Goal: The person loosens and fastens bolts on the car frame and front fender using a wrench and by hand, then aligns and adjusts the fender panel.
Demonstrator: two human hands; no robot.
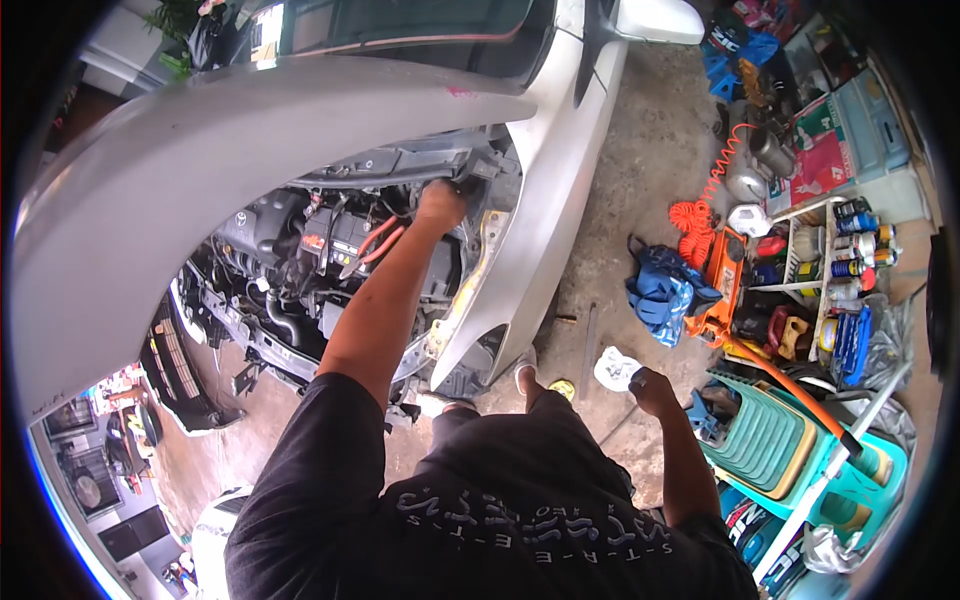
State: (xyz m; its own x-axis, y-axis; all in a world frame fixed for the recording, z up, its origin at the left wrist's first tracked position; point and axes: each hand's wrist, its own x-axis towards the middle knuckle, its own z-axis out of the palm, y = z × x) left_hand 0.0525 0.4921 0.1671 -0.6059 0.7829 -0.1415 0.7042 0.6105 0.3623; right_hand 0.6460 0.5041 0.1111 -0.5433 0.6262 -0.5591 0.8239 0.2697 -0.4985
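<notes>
My left hand (pixel 441 206) is closed at the rear corner of the engine bay (pixel 285 320), near the base of the windshield. What its fingers grip there, if anything, is hidden. Red-handled pliers (pixel 377 243) lie across the battery (pixel 345 238), just left of my left forearm. Out to the side, above the concrete floor, my right hand (pixel 655 392) is closed on a crumpled white rag (pixel 617 369). The raised hood (pixel 230 130) arches over the engine.
Right of the silver fender (pixel 535 250) stand an orange floor jack (pixel 722 285) with its long handle, a blue cloth bundle (pixel 663 290) and a coiled orange air hose (pixel 693 225). Bottles fill a white rack (pixel 822 260). Green stools (pixel 765 435) are stacked nearby. A detached grille (pixel 178 370) lies left.
</notes>
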